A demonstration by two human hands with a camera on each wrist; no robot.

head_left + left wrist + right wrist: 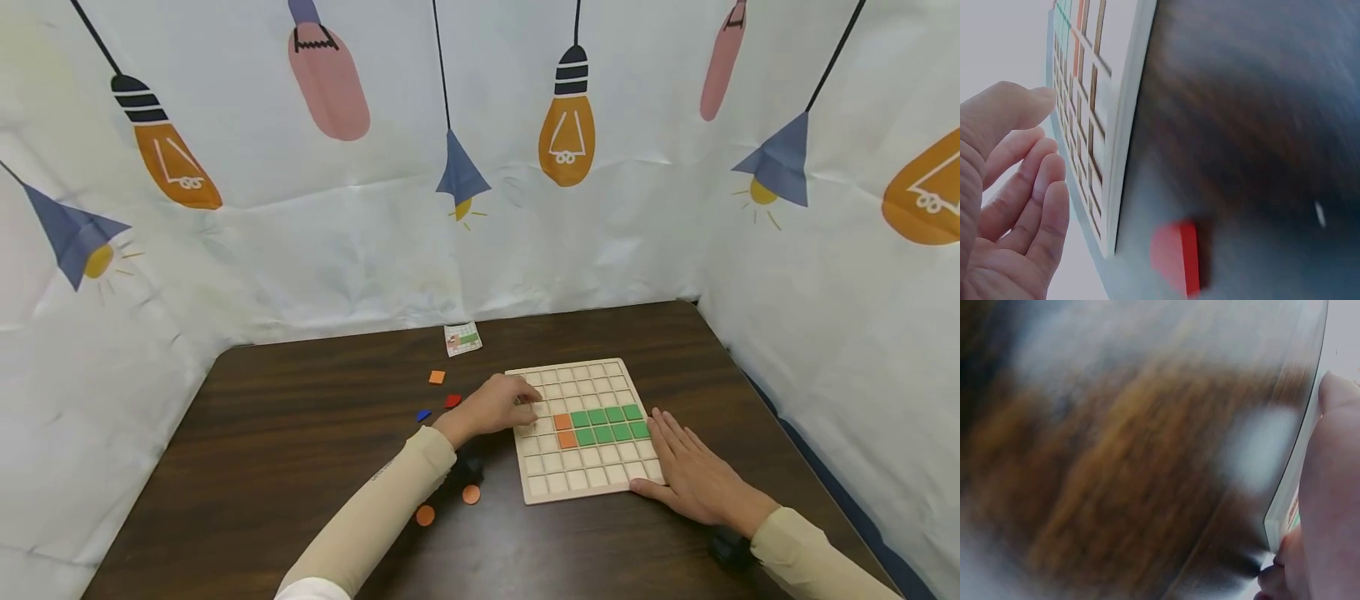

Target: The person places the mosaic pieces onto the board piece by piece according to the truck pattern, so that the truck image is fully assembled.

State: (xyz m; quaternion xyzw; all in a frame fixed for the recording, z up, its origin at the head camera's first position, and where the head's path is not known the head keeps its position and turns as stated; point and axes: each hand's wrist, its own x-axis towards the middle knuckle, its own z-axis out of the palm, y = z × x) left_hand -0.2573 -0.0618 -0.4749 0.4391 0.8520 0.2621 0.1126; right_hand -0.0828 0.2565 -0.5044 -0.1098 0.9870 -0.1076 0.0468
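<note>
A pale wooden grid board (pixel 577 481) lies on the dark table. Two rows of square tiles are set in it: green tiles (pixel 603 434) and, at their left end, two orange tiles (pixel 566 438). Over the board's left side hovers my left hand (pixel 495 406), its fingers loosely bent. In the left wrist view, nothing shows between thumb and fingers of that hand (pixel 1019 187). A bit of green peeks out beside its knuckles, too small to identify. My right hand (pixel 693 471) rests with straight fingers along the board's right edge, thumb at the near right corner.
Loose pieces lie left of the board: an orange square (pixel 437 377), a red piece (pixel 453 401), a blue piece (pixel 423 415) and two orange discs (pixel 471 494). A small printed card (pixel 462 339) lies near the table's back edge. A patterned white curtain (pixel 360 250) surrounds the table.
</note>
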